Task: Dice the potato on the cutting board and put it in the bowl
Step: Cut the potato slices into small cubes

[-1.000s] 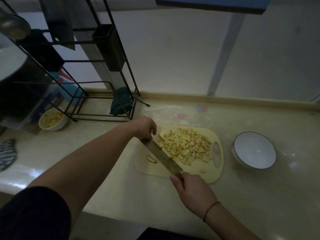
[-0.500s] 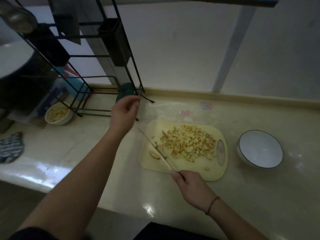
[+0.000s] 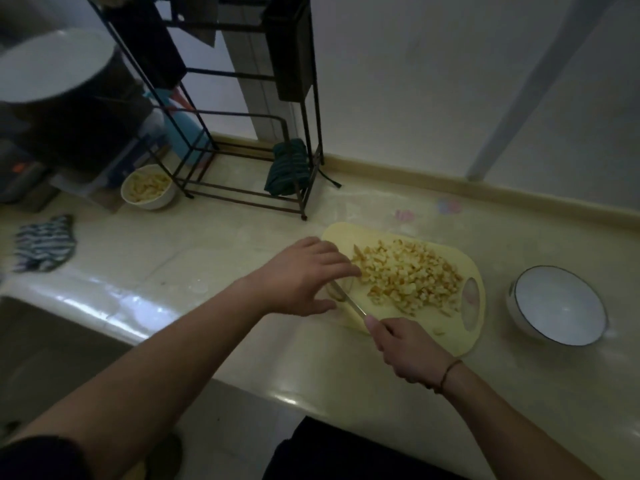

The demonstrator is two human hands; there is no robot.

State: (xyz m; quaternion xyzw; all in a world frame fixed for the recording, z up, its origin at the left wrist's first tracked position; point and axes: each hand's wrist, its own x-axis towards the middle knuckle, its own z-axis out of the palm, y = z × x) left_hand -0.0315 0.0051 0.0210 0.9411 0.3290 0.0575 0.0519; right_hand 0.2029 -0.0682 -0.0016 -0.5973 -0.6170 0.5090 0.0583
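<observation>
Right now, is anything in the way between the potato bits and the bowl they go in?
Nothing visible is. The diced potato lies on the cutting board, and the empty bowl sits on the counter just right of the board, with only bare counter between them.

Your diced potato (image 3: pixel 407 275) lies as a loose heap of small pale-yellow cubes, some with browner edges, spread over the middle and right part of the pale yellow cutting board (image 3: pixel 453 341), with a stray bit or two near the board's front edge. The board lies flat on the counter, rounded at its corners, with an oval handle slot at its right end. Your bowl (image 3: pixel 559 306), white inside with a thin dark rim line, stands upright just to the right of the board, apart from it, and holds no potato.
</observation>
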